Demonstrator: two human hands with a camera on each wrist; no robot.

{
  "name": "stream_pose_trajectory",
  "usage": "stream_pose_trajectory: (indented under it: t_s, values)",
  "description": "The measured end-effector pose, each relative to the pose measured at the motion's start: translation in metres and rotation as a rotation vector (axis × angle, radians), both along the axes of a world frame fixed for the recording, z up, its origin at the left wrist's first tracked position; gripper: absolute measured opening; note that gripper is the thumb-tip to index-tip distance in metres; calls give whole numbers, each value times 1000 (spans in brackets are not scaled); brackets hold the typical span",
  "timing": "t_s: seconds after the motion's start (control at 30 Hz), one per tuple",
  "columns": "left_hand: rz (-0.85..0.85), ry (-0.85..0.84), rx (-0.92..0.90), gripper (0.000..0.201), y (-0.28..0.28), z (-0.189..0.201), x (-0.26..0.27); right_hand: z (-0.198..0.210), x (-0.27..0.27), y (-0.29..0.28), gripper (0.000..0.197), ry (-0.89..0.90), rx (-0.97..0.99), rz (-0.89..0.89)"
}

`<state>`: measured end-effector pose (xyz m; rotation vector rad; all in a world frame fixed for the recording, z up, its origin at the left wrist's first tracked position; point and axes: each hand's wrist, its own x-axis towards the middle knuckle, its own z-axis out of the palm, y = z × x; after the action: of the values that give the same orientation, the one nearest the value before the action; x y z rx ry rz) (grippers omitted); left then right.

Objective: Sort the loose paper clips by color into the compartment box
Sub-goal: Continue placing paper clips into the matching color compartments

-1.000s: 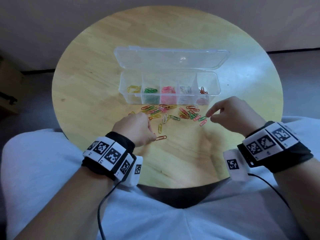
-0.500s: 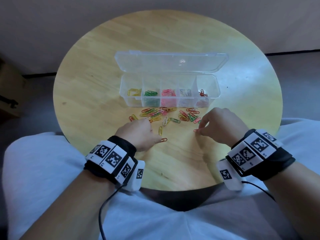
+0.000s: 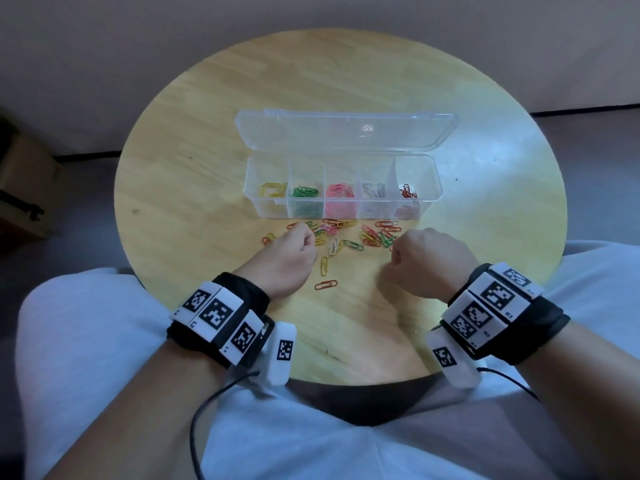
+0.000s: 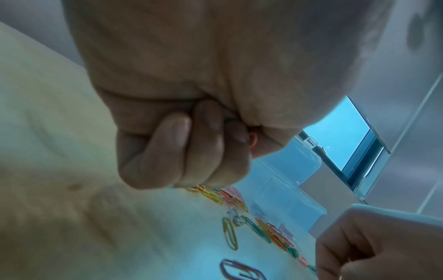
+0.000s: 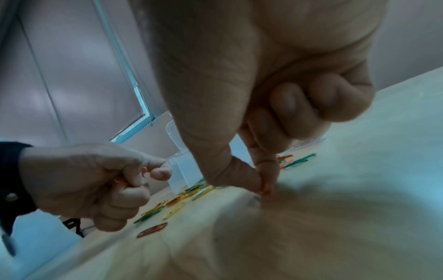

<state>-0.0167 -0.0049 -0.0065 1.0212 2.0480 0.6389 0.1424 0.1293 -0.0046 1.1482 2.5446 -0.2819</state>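
The clear compartment box stands open at the table's middle, with yellow, green, pink, white and red clips in separate cells. Loose paper clips lie scattered in front of it. My left hand is curled in a fist at the pile's left edge; the left wrist view shows its fingers folded in, and I cannot see a clip in it. At the pile's right end, thumb and index of my right hand pinch a reddish paper clip against the table.
The box's lid lies flat behind it. A yellow clip and a red clip lie apart, nearer me, between my hands. The round wooden table ends just before my lap. A cardboard box stands on the floor at left.
My right hand dropped from above the pile's right end to the table and closed thumb and index on a reddish clip. My left fist slid forward to the pile's left edge.
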Motion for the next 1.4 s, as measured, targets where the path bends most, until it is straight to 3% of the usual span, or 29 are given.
stream_pose_trajectory:
  t_s: [0.1,0.17,0.23,0.37,0.53,0.67,0.87,0.97,1.1,1.3,1.4]
  values:
    - [2,-70,49,15,-2,1,0,10,-4,2,34,98,-269,-51]
    - [18,-117,80,18,-4,2,0,18,-8,6,26,391,-644,-351]
    - [26,-131,120,23,-4,5,0,26,-10,9,32,687,-924,-633]
    - [27,-28,168,26,4,20,-4,39,-19,16,41,880,-1129,-542]
    - [-6,81,122,27,19,46,-8,59,-51,26,23,837,-955,-449]
    - [-7,201,89,31,30,64,-9,72,-80,31,42,723,-747,-353]
    - [3,207,138,42,44,77,-12,74,-91,31,69,614,-728,-321]
    - [39,212,161,40,52,77,-11,75,-78,29,60,773,-730,-352]
    - [-7,260,138,34,69,72,-8,69,-43,29,44,1026,-854,-544]
    - [-140,443,52,32,105,54,-3,45,11,22,28,1127,-868,-708]
    - [-119,433,78,30,113,48,-5,38,28,16,19,1142,-866,-723]
